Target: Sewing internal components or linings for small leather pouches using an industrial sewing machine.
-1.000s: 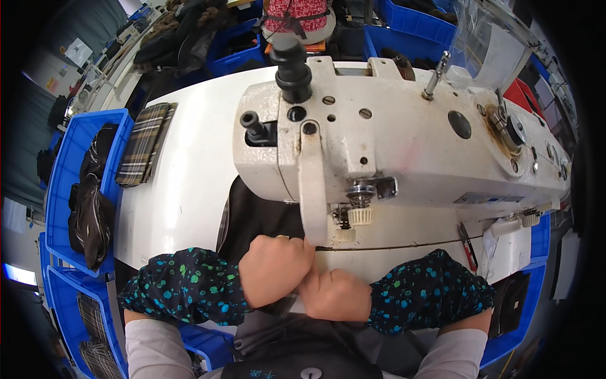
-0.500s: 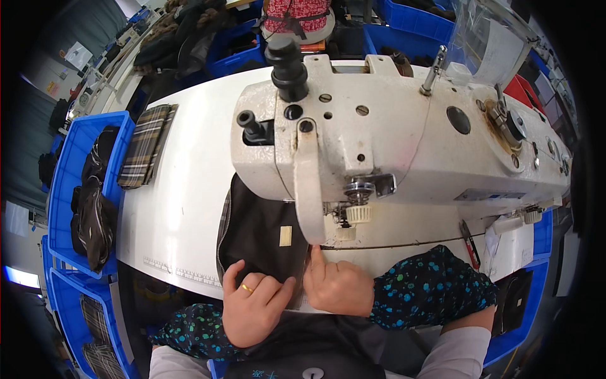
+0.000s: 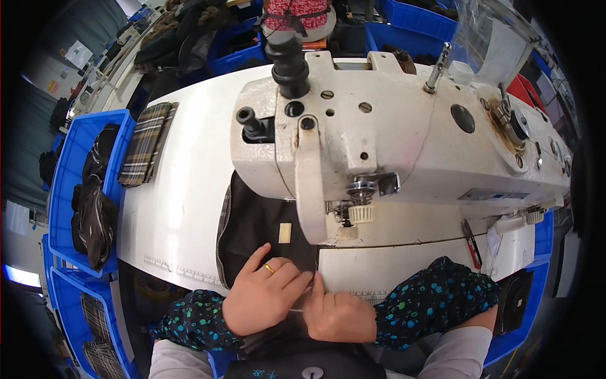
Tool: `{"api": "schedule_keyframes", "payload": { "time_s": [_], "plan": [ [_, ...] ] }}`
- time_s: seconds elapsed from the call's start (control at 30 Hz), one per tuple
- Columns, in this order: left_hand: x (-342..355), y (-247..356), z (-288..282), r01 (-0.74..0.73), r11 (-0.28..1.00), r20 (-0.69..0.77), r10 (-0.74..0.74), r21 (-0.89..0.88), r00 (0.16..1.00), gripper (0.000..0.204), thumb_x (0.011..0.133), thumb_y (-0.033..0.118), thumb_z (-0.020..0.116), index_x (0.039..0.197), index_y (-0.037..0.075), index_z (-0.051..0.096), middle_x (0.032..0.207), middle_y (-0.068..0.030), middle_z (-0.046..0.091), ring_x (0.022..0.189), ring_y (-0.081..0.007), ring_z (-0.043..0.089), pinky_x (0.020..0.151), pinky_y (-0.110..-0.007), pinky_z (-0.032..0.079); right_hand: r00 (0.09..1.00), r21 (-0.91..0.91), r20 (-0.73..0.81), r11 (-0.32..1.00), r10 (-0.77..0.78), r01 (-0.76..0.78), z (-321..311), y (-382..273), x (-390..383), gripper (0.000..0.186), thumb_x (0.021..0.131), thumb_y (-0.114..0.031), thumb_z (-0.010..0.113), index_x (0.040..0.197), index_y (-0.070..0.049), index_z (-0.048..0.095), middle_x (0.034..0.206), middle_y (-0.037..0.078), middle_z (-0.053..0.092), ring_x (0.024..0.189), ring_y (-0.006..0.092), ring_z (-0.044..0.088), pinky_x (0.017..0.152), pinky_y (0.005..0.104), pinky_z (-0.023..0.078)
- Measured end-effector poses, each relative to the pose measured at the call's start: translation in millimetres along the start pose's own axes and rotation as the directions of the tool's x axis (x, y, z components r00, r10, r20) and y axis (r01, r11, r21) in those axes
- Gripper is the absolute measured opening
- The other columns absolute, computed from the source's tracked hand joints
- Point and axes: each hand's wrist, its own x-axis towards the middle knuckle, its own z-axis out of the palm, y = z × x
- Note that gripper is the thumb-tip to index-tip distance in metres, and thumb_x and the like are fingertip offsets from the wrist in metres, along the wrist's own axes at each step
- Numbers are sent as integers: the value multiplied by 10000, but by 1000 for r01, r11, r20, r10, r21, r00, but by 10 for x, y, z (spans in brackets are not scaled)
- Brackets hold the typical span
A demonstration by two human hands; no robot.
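Observation:
A dark fabric piece [image 3: 252, 221] with a zipper [image 3: 221, 237] along its left edge and a small cream label [image 3: 285, 233] lies partly under the head of a white sewing machine [image 3: 391, 132]. My left hand [image 3: 265, 294], a ring on one finger, rests on the near part of the fabric with its fingers apart. Beside it, my right hand [image 3: 338, 314] is at the fabric's right edge, index finger pointing forward and the others curled in. The edge appears pinched there, though the thumb is hidden. The needle area is hidden behind the machine head.
Folded plaid cloth [image 3: 148, 144] lies on the white table's left side. Blue bins [image 3: 60, 189] with dark and plaid pieces stand left of it. Red-and-black thread snips [image 3: 471, 243] lie at the right. A ruler scale [image 3: 183, 273] runs along the near edge.
My right hand has drawn back toward me, away from the machine's presser area. My left hand has slid slightly right and forward over the fabric, closer to the right fingertips.

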Motion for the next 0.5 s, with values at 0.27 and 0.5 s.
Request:
{"api": "schedule_keyframes", "payload": {
  "time_s": [0.27,0.5],
  "plan": [
    [45,106,25,121,992,-48,-123,-44,991,405,734,180,680,1135,130,698,1143,4,620,1124,-200,572,1074,-502,392,988,8,-137,997,-73,75,74,21,-16,268,742,-160,597,825,71,706,811,274,708,465,108,542,408,221,375],
    [88,36,35,39,998,-48,-41,-52,998,357,697,139,725,1053,137,746,1278,27,666,1136,-206,587,1060,-486,392,984,31,-147,994,-99,105,57,31,-9,265,739,-166,596,804,67,705,803,263,707,472,111,532,413,218,362]
  ]
}}
